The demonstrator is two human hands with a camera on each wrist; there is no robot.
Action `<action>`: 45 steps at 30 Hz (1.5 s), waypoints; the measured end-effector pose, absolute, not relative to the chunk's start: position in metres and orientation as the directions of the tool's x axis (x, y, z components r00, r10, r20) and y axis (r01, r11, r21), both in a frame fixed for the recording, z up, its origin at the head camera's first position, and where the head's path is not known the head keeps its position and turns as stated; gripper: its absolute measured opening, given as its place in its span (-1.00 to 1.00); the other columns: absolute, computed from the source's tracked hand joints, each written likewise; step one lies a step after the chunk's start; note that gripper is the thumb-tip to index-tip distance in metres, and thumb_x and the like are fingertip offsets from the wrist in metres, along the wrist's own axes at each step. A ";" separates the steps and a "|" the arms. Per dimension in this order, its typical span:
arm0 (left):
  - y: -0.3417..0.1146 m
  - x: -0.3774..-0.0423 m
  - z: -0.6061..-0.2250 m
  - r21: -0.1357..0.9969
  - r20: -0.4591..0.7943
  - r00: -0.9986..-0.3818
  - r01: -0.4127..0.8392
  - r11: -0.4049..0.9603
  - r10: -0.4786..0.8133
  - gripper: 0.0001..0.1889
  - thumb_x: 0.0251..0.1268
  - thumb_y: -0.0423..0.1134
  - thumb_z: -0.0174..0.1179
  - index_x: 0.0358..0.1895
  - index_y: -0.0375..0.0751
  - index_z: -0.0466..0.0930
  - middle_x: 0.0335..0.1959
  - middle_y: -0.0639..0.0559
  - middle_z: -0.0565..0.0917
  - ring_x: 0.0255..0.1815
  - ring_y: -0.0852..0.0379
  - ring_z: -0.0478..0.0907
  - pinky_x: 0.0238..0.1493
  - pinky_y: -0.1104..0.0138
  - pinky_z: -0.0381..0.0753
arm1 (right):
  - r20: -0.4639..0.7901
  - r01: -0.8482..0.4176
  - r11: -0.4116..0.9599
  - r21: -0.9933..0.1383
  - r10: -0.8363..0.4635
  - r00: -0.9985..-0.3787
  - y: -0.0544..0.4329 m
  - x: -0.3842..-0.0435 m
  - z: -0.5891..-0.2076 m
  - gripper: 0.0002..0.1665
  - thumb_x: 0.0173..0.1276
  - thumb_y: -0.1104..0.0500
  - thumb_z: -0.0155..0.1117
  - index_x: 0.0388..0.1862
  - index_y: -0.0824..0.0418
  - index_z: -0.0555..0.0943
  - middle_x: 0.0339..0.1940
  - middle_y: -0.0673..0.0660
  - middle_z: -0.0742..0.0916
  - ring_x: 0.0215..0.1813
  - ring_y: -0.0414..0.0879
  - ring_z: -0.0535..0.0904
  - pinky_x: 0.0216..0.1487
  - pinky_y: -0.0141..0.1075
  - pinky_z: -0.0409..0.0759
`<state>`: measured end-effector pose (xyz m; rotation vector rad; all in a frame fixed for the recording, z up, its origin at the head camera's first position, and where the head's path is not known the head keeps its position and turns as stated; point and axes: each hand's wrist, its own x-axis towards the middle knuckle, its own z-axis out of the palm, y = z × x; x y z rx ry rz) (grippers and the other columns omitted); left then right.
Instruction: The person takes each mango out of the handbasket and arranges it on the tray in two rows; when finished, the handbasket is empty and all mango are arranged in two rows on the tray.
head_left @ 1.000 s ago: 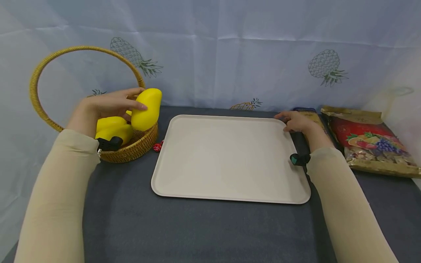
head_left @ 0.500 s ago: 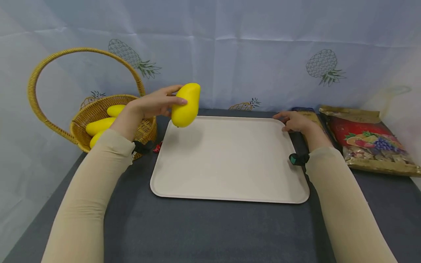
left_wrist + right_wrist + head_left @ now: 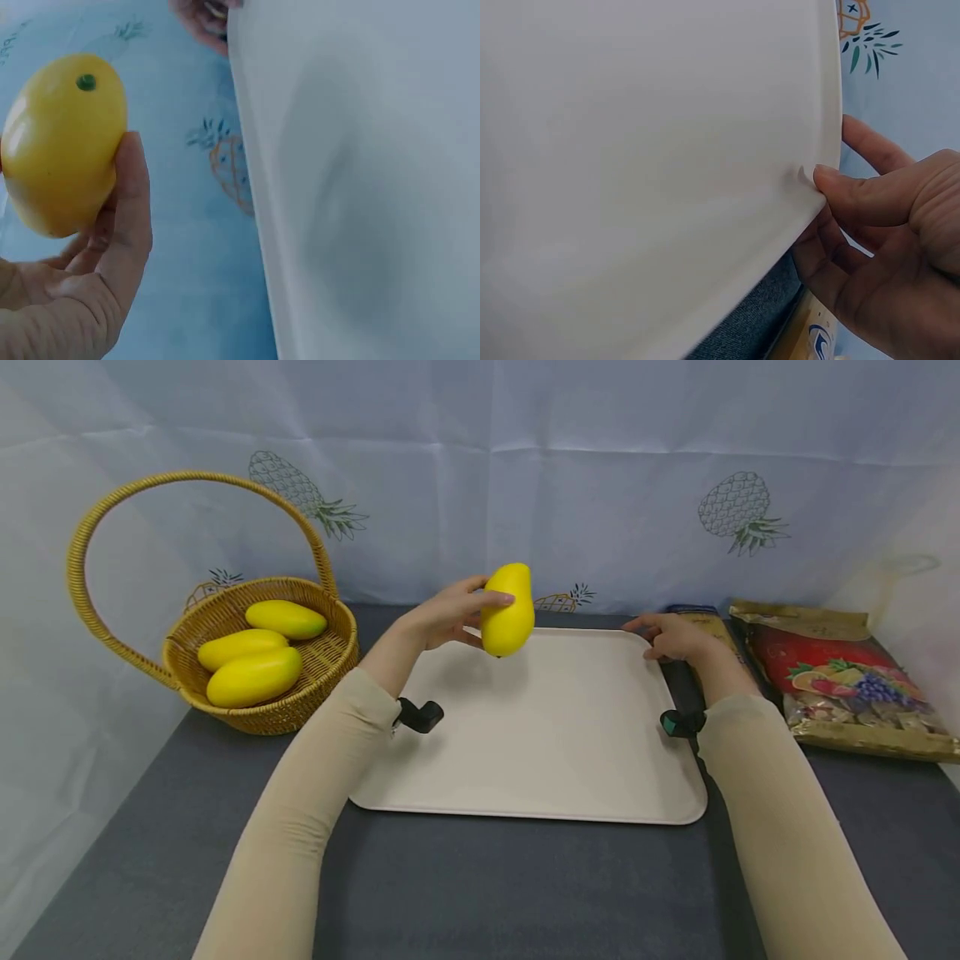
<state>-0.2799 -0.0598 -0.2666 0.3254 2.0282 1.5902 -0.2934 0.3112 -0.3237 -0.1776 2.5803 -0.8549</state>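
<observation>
Yellow mango: in the left hand, above the tray
Left hand: curled around the mango
Right hand: pinching a corner of the tray
Wicker basket: left of the left hand, holding three mangoes
Fruit-printed bag: just right of the right hand

Pineapple-patterned backdrop, red and gold bag, dark table

Left hand with its yellow mango, now away from the basket and over the tray.
</observation>
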 end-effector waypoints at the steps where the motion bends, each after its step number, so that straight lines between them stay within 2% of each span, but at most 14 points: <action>1: -0.054 -0.280 -0.269 0.951 -0.266 -0.829 -0.141 0.275 0.493 -0.29 0.37 0.03 0.14 0.49 -0.08 0.11 0.36 -0.11 0.38 0.28 -0.16 0.53 0.22 -0.04 0.63 | -0.344 0.009 0.805 -0.593 -0.243 -0.907 0.311 -0.293 -0.324 -0.25 0.33 0.51 0.05 0.51 0.28 0.25 0.27 0.53 0.37 -0.25 0.05 0.37 -0.35 -0.23 0.37; 8: -0.016 -0.280 -0.287 0.944 -0.302 -0.846 -0.202 0.259 0.440 -0.37 0.32 0.06 0.22 0.30 -0.22 0.27 0.26 -0.14 0.45 0.21 -0.15 0.58 0.13 0.06 0.70 | -0.343 0.010 0.805 -0.593 -0.241 -0.908 0.310 -0.291 -0.322 -0.26 0.34 0.51 0.04 0.51 0.29 0.23 0.32 0.56 0.36 -0.04 0.17 0.40 -0.33 -0.24 0.38; 15: 0.012 -0.275 -0.298 0.927 -0.359 -0.849 -0.278 0.251 0.388 -0.28 0.28 0.05 0.27 0.37 -0.21 0.21 0.34 -0.17 0.40 0.24 -0.21 0.56 0.10 0.07 0.72 | -0.360 0.025 0.820 -0.572 -0.223 -0.906 0.309 -0.292 -0.322 -0.25 0.34 0.49 0.05 0.52 0.26 0.23 0.38 0.57 0.30 0.22 0.36 0.37 -0.21 -0.24 0.48; 16: 0.016 -0.275 -0.299 0.926 -0.363 -0.849 -0.283 0.250 0.384 -0.29 0.28 0.04 0.28 0.36 -0.21 0.21 0.34 -0.17 0.40 0.24 -0.22 0.56 0.09 0.08 0.73 | -0.361 0.027 0.823 -0.568 -0.219 -0.906 0.309 -0.292 -0.322 -0.25 0.34 0.49 0.06 0.51 0.26 0.24 0.38 0.57 0.31 0.21 0.35 0.39 -0.20 -0.24 0.49; 18: 0.023 -0.274 -0.300 0.922 -0.371 -0.851 -0.291 0.255 0.371 -0.32 0.27 0.03 0.29 0.32 -0.22 0.24 0.32 -0.18 0.41 0.20 -0.22 0.59 0.03 0.09 0.75 | -0.356 0.025 0.825 -0.565 -0.216 -0.909 0.309 -0.292 -0.322 -0.26 0.34 0.49 0.06 0.51 0.26 0.25 0.34 0.57 0.34 0.04 0.27 0.46 -0.24 -0.25 0.49; 21: 0.032 -0.273 -0.303 0.914 -0.386 -0.851 -0.303 0.268 0.356 -0.36 0.26 0.01 0.31 0.25 -0.24 0.27 0.28 -0.18 0.44 0.13 -0.18 0.61 -0.04 0.11 0.77 | -0.346 0.016 0.826 -0.564 -0.218 -0.913 0.309 -0.292 -0.323 -0.27 0.34 0.49 0.07 0.50 0.26 0.26 0.30 0.56 0.38 -0.12 0.17 0.46 -0.28 -0.26 0.47; 23: 0.037 -0.272 -0.305 0.908 -0.395 -0.852 -0.305 0.287 0.343 -0.37 0.25 -0.01 0.31 0.24 -0.28 0.30 0.25 -0.19 0.47 0.07 -0.15 0.62 -0.07 0.12 0.78 | -0.349 0.017 0.830 -0.557 -0.215 -0.912 0.310 -0.292 -0.324 -0.27 0.34 0.48 0.07 0.50 0.25 0.26 0.31 0.55 0.38 -0.07 0.22 0.47 -0.26 -0.26 0.49; 25: 0.041 -0.271 -0.307 0.902 -0.402 -0.854 -0.307 0.304 0.330 -0.38 0.24 -0.02 0.32 0.23 -0.31 0.33 0.22 -0.21 0.50 0.03 -0.13 0.64 -0.07 0.13 0.78 | -0.356 0.024 0.834 -0.551 -0.210 -0.911 0.310 -0.293 -0.324 -0.27 0.35 0.47 0.07 0.51 0.24 0.26 0.34 0.55 0.36 0.09 0.30 0.45 -0.18 -0.25 0.54; 27: 0.043 -0.271 -0.309 0.895 -0.408 -0.858 -0.309 0.322 0.312 -0.37 0.23 -0.03 0.33 0.22 -0.35 0.35 0.20 -0.23 0.52 0.03 -0.13 0.65 -0.06 0.13 0.78 | -0.364 0.031 0.837 -0.546 -0.205 -0.908 0.310 -0.293 -0.324 -0.27 0.36 0.46 0.07 0.51 0.23 0.25 0.37 0.55 0.33 0.23 0.37 0.39 -0.12 -0.24 0.57; 29: 0.045 -0.270 -0.311 0.891 -0.416 -0.860 -0.319 0.324 0.296 -0.35 0.23 -0.05 0.34 0.24 -0.37 0.33 0.20 -0.24 0.51 0.06 -0.16 0.65 -0.02 0.11 0.77 | -0.367 0.034 0.836 -0.548 -0.203 -0.908 0.310 -0.293 -0.324 -0.27 0.37 0.46 0.07 0.51 0.22 0.25 0.38 0.56 0.32 0.26 0.39 0.37 -0.10 -0.23 0.57; 33: 0.047 -0.270 -0.316 0.879 -0.416 -0.880 -0.325 0.349 0.231 -0.35 0.21 -0.04 0.37 0.22 -0.38 0.35 0.13 -0.22 0.53 0.03 -0.15 0.69 -0.03 0.11 0.77 | -0.357 0.026 0.830 -0.558 -0.212 -0.910 0.311 -0.293 -0.325 -0.28 0.37 0.46 0.06 0.51 0.24 0.25 0.35 0.55 0.35 0.19 0.35 0.40 -0.16 -0.25 0.53; 36: 0.048 -0.270 -0.319 0.867 -0.397 -0.901 -0.305 0.393 0.177 -0.39 0.19 0.00 0.38 0.14 -0.36 0.43 -0.01 -0.18 0.57 -0.15 -0.08 0.72 -0.08 0.15 0.78 | -0.347 0.019 0.825 -0.564 -0.216 -0.913 0.311 -0.293 -0.325 -0.28 0.36 0.46 0.06 0.51 0.25 0.26 0.32 0.54 0.37 0.11 0.29 0.41 -0.20 -0.26 0.50; 40: 0.048 -0.271 -0.323 0.858 -0.373 -0.915 -0.277 0.432 0.154 -0.43 0.17 0.05 0.38 0.06 -0.34 0.50 -0.13 -0.13 0.58 -0.39 0.04 0.66 -0.14 0.20 0.78 | -0.343 0.021 0.819 -0.574 -0.217 -0.914 0.311 -0.293 -0.326 -0.28 0.36 0.47 0.06 0.51 0.25 0.26 0.28 0.53 0.40 -0.01 0.21 0.41 -0.24 -0.25 0.47; 45: 0.048 -0.271 -0.325 0.851 -0.358 -0.917 -0.245 0.465 0.173 -0.43 0.19 0.09 0.34 0.04 -0.34 0.52 -0.19 -0.14 0.59 -0.53 0.07 0.62 -0.21 0.20 0.79 | -0.343 0.024 0.818 -0.575 -0.214 -0.915 0.311 -0.293 -0.327 -0.27 0.35 0.47 0.06 0.51 0.25 0.26 0.24 0.51 0.42 -0.10 0.15 0.40 -0.27 -0.24 0.44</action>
